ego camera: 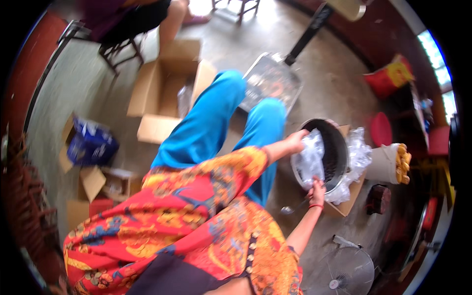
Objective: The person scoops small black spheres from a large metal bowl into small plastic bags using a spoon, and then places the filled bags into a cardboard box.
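Observation:
A clear plastic bag (312, 155) is held over a round metal pot (344, 147) at my right. My left hand (297, 142) grips the bag's upper edge at the pot's near rim. My right hand (317, 190) holds its lower end, along with what looks like the dark handle of a metal spoon or ladle (287, 210). Small dark pieces (330, 158) lie inside the pot; the picture is too blurred to tell what they are. Whether the bag holds anything cannot be told.
Clear plastic bags (357, 151) lie on a cardboard box (346, 206) beside the pot, near a white bucket (383, 164) of yellow items. A platform scale (274, 83) stands ahead, an open carton (147, 88) left of it. A fan (346, 273) is at lower right; a seated person (129, 22) is at upper left.

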{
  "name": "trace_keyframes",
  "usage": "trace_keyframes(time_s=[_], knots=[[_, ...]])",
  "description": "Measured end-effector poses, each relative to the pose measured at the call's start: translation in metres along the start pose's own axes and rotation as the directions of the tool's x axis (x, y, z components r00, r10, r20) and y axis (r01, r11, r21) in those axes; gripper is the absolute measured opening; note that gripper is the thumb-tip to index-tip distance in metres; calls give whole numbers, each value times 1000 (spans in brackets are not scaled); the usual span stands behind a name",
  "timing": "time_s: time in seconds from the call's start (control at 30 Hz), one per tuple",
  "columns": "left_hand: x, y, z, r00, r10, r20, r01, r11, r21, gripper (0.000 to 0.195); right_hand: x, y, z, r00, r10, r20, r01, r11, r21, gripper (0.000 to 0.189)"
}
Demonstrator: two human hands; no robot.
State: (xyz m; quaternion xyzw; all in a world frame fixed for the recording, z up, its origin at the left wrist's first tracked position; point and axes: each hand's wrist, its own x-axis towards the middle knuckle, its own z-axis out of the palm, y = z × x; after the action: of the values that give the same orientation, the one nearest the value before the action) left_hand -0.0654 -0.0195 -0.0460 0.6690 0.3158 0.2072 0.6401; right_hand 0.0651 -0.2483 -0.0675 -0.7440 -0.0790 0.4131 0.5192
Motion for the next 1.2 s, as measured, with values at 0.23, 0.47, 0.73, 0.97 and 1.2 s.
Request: trace_keyframes(time_s=[0.23,0.47,0.73,0.97,1.2], knots=[[0,19,-6,946,-211,246,245,963,-117,42,-4,-8,-2,996,42,79,-39,999,-32,22],[-14,11,-9,984,-81,156,17,928,373,45,-2,-19,4,995,80,64,-78,997,-26,29],[-16,27,-14,960,-250,123,206,934,291,40,5,-8,-9,988,93,127,-109,986,128,35],[-9,13,-11,968,-202,148,144,933,329,43,-13,-17,-7,984,11,178,-44,983,181,34],[-11,17,-13,963,-250,100,204,920,333,49,-33,-48,-18,972,-97,216,42,968,246,34]])
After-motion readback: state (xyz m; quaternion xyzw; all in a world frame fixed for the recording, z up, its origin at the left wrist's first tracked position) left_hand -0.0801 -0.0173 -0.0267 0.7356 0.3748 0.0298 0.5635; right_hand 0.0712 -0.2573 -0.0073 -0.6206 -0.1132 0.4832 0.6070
